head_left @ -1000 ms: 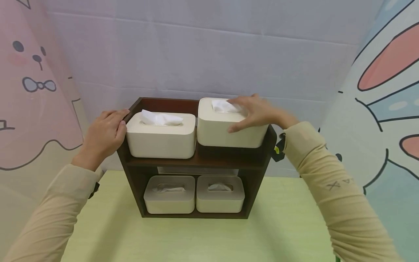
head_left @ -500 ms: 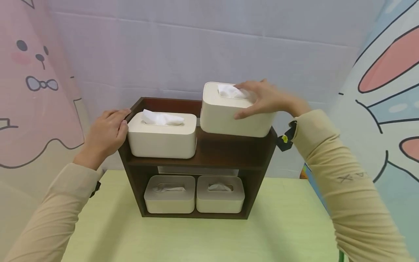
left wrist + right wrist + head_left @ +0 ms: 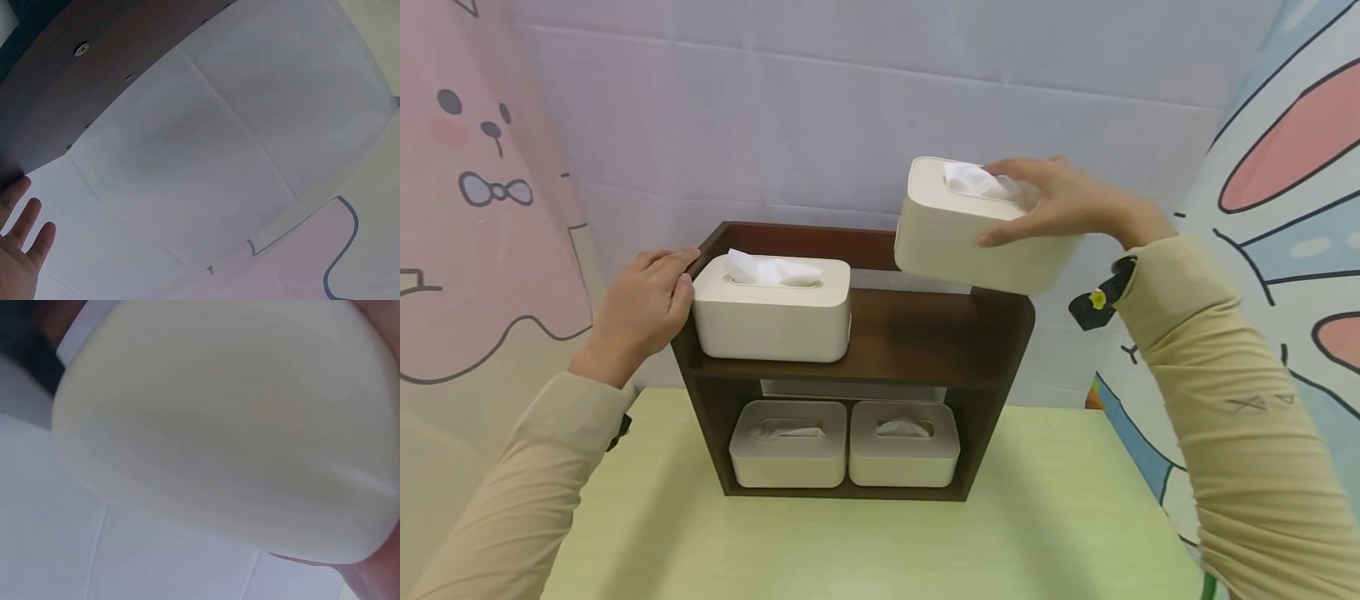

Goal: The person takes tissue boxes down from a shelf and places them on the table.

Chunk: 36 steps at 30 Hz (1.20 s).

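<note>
In the head view, my right hand [image 3: 1060, 200] holds a cream tissue box [image 3: 955, 237] from above, thumb on its front and fingers over the lid. The box hangs tilted above the right end of the dark brown shelf [image 3: 917, 342]; a white tissue pokes from its slot. Its pale wall [image 3: 219, 425] fills most of the right wrist view. My left hand [image 3: 643, 304] rests on the top of the shelf's left side panel; in the left wrist view several fingers [image 3: 42, 244] look fairly straight. Beside it on the upper level sits another tissue box [image 3: 771, 325].
Two more tissue boxes stand side by side on the lower level, a left box [image 3: 787, 462] and a right box [image 3: 904, 462]. The shelf stands on a pale green table [image 3: 850, 550]. Behind hangs a whitish cloth [image 3: 820, 125], with cartoon-printed sheets at both sides.
My right hand has lifted the tissue box off the upper level and moved it up and to the right, baring that part of the shelf. The left hand stays at the panel.
</note>
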Each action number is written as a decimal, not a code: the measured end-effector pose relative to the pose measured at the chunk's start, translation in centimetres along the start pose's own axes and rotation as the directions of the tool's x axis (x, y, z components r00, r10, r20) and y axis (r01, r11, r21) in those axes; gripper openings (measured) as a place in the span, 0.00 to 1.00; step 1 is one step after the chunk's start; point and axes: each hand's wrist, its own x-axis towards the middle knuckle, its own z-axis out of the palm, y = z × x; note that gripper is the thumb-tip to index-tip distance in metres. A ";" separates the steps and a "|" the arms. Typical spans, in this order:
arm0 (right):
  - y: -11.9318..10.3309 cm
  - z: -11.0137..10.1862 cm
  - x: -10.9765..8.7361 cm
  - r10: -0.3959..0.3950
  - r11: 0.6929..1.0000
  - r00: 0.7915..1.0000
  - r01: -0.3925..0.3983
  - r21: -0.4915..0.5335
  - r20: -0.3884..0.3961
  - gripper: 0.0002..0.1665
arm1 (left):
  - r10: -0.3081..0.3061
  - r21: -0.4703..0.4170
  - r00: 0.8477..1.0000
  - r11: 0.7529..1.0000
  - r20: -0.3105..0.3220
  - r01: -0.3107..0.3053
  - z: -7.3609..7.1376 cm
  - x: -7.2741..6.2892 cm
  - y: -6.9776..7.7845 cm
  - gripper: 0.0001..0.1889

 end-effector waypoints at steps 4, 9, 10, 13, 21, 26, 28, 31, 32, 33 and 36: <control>1.5 -0.5 -0.9 0.036 0.999 0.999 -0.036 0.002 -0.005 0.53 | -0.004 0.004 1.000 1.000 0.002 0.004 0.0 0.0 0.1 0.23; 3.3 -1.0 -2.1 0.086 0.996 0.996 -0.086 -0.016 -0.002 0.54 | -0.009 0.013 1.000 1.000 0.004 0.009 -0.1 0.0 0.3 0.23; 3.7 -1.0 -2.4 0.095 0.995 0.995 -0.095 -0.017 0.000 0.54 | -0.007 0.014 1.000 1.000 0.003 0.007 -0.2 0.0 0.3 0.23; 4.9 -1.2 -3.2 0.123 0.992 0.992 -0.123 -0.025 0.002 0.53 | 0.000 0.016 1.000 1.000 -0.007 0.000 -0.2 -0.1 0.3 0.22; 8.2 -1.2 -4.9 0.161 0.987 0.987 -0.161 -0.026 -0.009 0.53 | 0.002 0.014 1.000 1.000 -0.017 -0.001 -0.3 -0.2 0.2 0.22; 9.9 -1.0 -5.9 0.197 0.980 0.980 -0.197 -0.006 -0.013 0.54 | -0.007 0.009 1.000 1.000 -0.010 0.008 -0.4 -0.2 0.3 0.22; 10.5 -0.9 -6.4 0.218 0.976 0.976 -0.218 -0.011 -0.012 0.55 | -0.016 0.008 1.000 1.000 0.000 0.016 -0.4 -0.3 0.3 0.23; 11.3 -0.6 -7.1 0.249 0.968 0.968 -0.249 -0.023 -0.012 0.55 | -0.026 0.003 1.000 1.000 0.010 0.026 -0.5 -0.3 0.4 0.23; 11.6 -0.4 -7.3 0.257 0.966 0.966 -0.257 -0.022 -0.011 0.55 | -0.027 0.004 1.000 1.000 0.012 0.027 -0.5 -0.3 0.4 0.23; 11.8 -0.2 -7.4 0.261 0.965 0.965 -0.261 -0.019 -0.011 0.55 | -0.029 0.003 0.999 1.000 0.014 0.029 -0.5 -0.4 0.4 0.23; 12.6 0.6 -7.9 0.266 0.964 0.964 -0.266 -0.005 -0.007 0.55 | -0.031 0.003 0.999 1.000 0.010 0.031 -0.5 -0.3 0.4 0.23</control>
